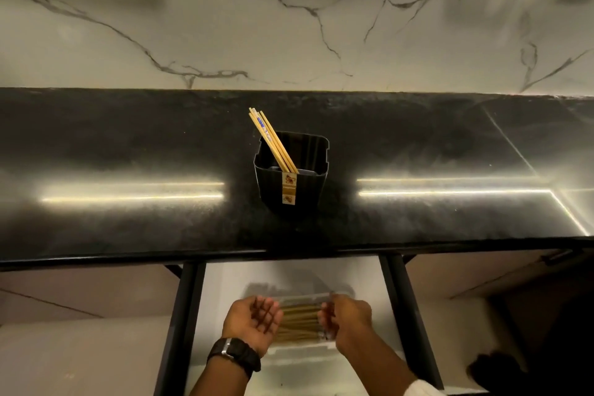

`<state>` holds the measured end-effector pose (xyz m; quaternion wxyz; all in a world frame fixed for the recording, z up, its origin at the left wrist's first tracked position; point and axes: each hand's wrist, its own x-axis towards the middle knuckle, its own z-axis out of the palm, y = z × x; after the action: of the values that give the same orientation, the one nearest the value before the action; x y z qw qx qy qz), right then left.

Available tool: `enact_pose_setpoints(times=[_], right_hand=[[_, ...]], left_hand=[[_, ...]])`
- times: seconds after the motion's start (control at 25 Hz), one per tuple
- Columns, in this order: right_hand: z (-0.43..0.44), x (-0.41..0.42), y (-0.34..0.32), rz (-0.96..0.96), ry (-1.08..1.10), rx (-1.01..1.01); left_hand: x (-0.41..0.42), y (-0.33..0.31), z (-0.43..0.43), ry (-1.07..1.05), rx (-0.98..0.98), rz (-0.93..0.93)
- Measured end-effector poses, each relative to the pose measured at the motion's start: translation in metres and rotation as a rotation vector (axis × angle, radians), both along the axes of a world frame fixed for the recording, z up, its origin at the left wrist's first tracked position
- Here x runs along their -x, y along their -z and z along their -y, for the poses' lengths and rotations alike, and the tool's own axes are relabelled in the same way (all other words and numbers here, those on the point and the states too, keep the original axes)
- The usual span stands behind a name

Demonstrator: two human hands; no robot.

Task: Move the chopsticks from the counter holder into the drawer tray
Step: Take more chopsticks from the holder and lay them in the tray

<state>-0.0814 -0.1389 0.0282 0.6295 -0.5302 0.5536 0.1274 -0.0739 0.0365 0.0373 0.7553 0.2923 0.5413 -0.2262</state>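
A black ribbed holder [300, 190] stands in the middle of the dark counter, with several wooden chopsticks [273, 141] leaning out of it to the upper left. Below the counter's front edge a drawer [289, 273] is pulled out. Inside it lies a clear tray [299, 349] with several chopsticks [300, 321] lying crosswise. My left hand [254, 320] is at the left end of that bundle, palm up, fingers spread. My right hand [345, 318] is at the right end, fingers curled against the chopstick tips. A black watch is on my left wrist.
The black counter [128, 145] runs across the view, backed by a white marble wall [289, 26]. Black drawer rails [405, 315] flank the drawer. Light floor [80, 357] lies to the left, a dark shape [495, 370] at the lower right.
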Motion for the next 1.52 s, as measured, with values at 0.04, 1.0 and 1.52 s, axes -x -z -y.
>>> enact_pose_setpoints(times=[0.04,1.0,1.52], right_hand=[[-0.004,-0.005,-0.012,0.044,-0.055,0.147],[-0.068,-0.3,-0.174,0.673,-1.184,0.89],[-0.059,-0.276,-0.202,0.917,-1.038,1.053]], left_hand=[[-0.006,-0.008,0.0,-0.022,0.023,0.046],[-0.139,-0.155,-0.012,0.018,0.107,0.693],[-0.137,-0.151,-0.01,-0.004,0.096,0.688]])
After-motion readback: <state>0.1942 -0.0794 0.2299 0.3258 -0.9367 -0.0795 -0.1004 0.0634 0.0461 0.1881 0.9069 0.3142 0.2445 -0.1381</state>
